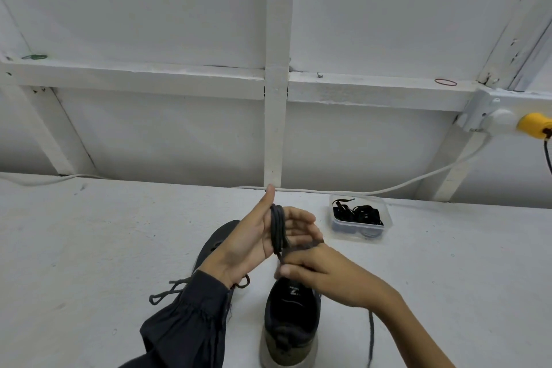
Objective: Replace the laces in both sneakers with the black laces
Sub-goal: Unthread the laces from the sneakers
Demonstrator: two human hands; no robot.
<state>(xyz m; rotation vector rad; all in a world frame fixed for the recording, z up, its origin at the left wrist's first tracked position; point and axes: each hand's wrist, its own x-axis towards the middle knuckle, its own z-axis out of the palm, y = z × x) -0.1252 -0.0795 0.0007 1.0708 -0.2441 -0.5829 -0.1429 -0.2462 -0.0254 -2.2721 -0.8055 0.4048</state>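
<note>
Hidden: the left hand and its dark sleeve cover most of the sneaker at mid-frame; only its toe end and side show.
Cut off: the heel sole of the sneaker at lower centre meets the bottom edge of the frame; a loose lace strand at lower right also runs off there.
Hard to make out: whether that strand joins the wound lace; which shoe the lace loops left of the sleeve belong to.
Container: a clear plastic tub on the table, right of centre, holds a tangle of black laces.
Left hand: raised, thumb up, fingers extended; the wound lace circles the palm in several turns.
Right hand: below the left, pinching the lace's lower end above the lower-centre sneaker.
</note>
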